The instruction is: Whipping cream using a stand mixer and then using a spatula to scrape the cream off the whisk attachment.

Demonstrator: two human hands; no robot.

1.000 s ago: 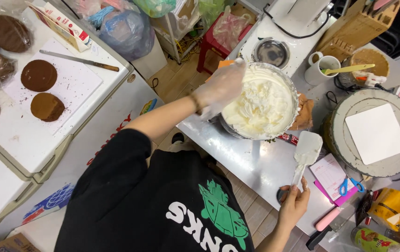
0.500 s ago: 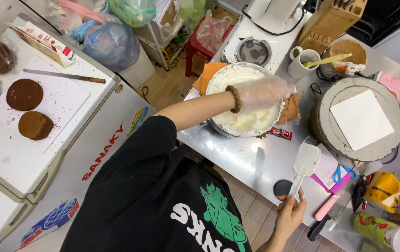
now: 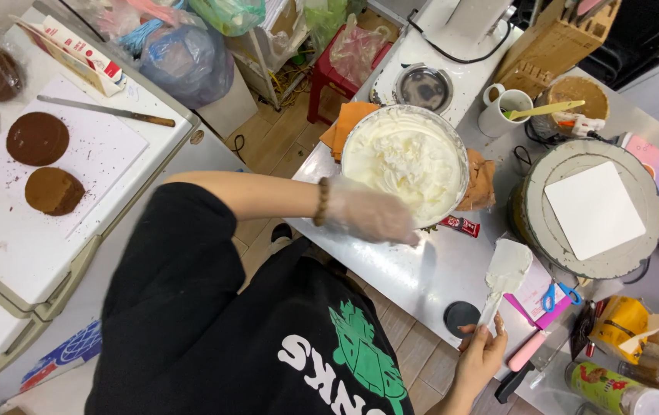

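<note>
A big metal bowl [image 3: 452,138] of white whipped cream stands on the steel table [image 3: 414,277]. My left hand [image 3: 368,215], in a thin clear glove with a bead bracelet at the wrist, curls over the bowl's near rim. My right hand [image 3: 479,357], bare, holds the handle of a white spatula [image 3: 506,269] low at the table's front edge. The spatula's blade is smeared with cream and points up toward the bowl. My black shirt fills the bottom of the view.
A grey turntable [image 3: 544,230] with a white square board [image 3: 594,207] sits right of the bowl. A white mug [image 3: 502,111], knife block [image 3: 552,46], scissors [image 3: 560,296] and black lid [image 3: 461,317] are nearby. At left, brown cake layers [image 3: 37,138] and a knife [image 3: 106,111] lie on a white counter.
My left hand has drawn back from over the top of the bowl to its near rim. My right hand keeps hold of the spatula. The view has shifted slightly.
</note>
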